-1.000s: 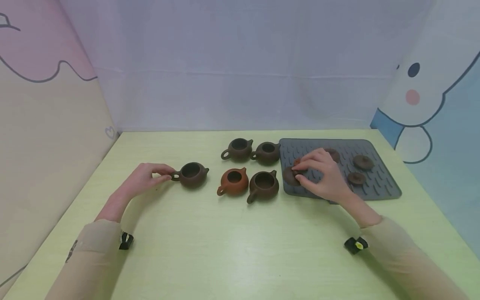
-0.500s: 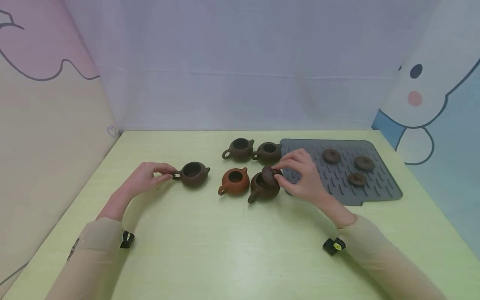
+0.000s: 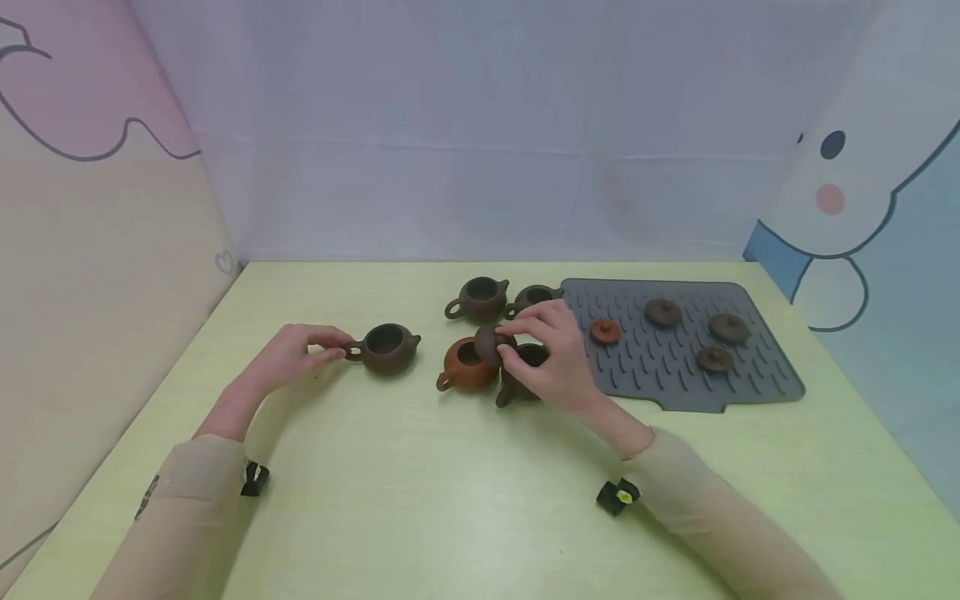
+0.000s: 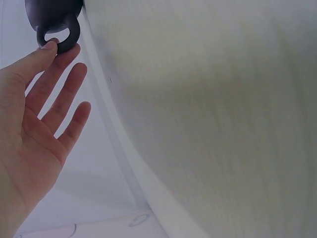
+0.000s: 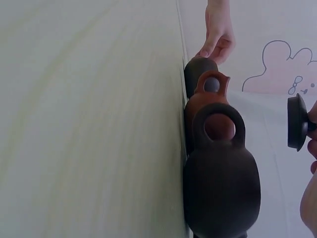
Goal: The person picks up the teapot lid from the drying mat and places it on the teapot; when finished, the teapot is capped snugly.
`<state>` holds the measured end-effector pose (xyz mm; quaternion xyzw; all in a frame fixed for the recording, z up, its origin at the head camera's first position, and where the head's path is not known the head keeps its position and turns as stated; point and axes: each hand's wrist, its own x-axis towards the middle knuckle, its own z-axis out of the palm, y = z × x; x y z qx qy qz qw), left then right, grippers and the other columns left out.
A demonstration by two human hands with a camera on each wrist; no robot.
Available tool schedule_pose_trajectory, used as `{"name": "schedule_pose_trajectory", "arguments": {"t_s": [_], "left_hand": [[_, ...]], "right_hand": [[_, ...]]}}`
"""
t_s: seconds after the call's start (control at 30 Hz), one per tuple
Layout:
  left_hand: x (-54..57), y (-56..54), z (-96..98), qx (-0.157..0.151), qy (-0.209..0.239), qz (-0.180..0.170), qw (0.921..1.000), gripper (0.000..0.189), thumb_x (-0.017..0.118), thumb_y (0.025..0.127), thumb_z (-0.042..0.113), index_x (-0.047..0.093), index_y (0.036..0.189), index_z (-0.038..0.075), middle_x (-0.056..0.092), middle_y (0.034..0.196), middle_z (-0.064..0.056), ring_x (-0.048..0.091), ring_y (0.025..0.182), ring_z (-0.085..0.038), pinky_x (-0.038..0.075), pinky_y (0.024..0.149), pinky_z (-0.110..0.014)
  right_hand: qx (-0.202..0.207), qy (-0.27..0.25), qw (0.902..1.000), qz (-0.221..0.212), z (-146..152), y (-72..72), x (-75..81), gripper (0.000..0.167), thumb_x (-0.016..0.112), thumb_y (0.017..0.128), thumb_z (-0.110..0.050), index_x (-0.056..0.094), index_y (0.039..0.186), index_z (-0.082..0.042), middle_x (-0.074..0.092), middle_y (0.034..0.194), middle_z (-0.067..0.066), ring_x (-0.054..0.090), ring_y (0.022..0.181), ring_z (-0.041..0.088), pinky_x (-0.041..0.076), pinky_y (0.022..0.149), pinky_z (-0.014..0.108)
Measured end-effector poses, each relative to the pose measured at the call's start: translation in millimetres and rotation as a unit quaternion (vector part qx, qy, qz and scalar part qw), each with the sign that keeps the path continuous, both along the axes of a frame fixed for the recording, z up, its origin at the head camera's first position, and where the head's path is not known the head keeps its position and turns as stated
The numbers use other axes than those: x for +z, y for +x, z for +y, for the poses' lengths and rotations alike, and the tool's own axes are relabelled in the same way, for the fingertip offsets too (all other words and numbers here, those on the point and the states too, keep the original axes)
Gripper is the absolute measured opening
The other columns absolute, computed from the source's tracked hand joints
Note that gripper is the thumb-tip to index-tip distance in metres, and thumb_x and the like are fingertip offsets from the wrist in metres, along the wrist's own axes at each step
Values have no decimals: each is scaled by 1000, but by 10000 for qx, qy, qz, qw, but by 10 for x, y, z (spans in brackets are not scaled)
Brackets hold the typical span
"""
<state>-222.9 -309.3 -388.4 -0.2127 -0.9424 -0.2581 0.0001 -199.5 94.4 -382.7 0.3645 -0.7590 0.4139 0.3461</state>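
At the left, my left hand [image 3: 292, 358] pinches the ring handle of a dark brown lidless teapot [image 3: 390, 354] that stands on the table. The left wrist view shows thumb and forefinger on that handle [image 4: 73, 35], the other fingers spread. My right hand [image 3: 551, 354] pinches a dark brown teapot lid [image 3: 487, 346] by its knob. In the head view the lid overlaps the right side of an orange-brown teapot [image 3: 461, 371]; the right wrist view shows the lid [image 5: 296, 123] raised above the pots. Partly behind my right hand stands another dark teapot [image 3: 517, 388].
Two more lidless dark teapots stand farther back, one at the left [image 3: 480, 310] and one partly covered by my hand [image 3: 534, 295]. A grey ridged mat [image 3: 637, 371] at the right bears an orange lid [image 3: 604, 332] and several brown lids, one near its right side [image 3: 728, 327].
My right hand has lifted the dark lid off the mat and carried it leftward, past the near dark teapot to beside the orange-brown one. The left hand stays on its teapot's handle.
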Motion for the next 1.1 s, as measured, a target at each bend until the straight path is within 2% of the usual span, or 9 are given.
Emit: {"name": "schedule_pose_trajectory", "arguments": {"t_s": [0.33,0.6,0.9,1.1], "left_hand": [[24,8,17,33,-2,-42,10000,20,68,92,10,74,111,11,77,102,-8,71,102,-30,51,93,-54],[21,5,13,37,-24,-61,10000,22,68,92,10,74,113,12,77,103,-8,70,103,-30,51,93,-54],[18,-2,17,45,-36,-83,9999,21,68,92,9,74,113,12,77,103,-8,70,102,-29,51,93,-53],[26,7,17,17,-37,-29,10000,21,68,92,9,74,113,11,77,103,-9,71,101,-30,52,92,-53]], "right_hand": [[-144,-209,9997,-7,-401,-7,-19,12,74,82,-13,76,93,-10,65,90,5,51,90,23,40,86,40],[-541,-390,9970,-392,-707,52,15,13,73,83,-16,77,94,-12,66,89,4,52,89,21,42,82,36],[-777,-142,9954,-545,-1006,31,-42,11,72,83,-19,77,92,-15,66,89,1,55,93,20,46,85,37],[-796,-111,9947,-649,-1171,-14,-66,12,72,83,-20,78,92,-16,67,89,-1,55,91,18,45,81,35]]}}
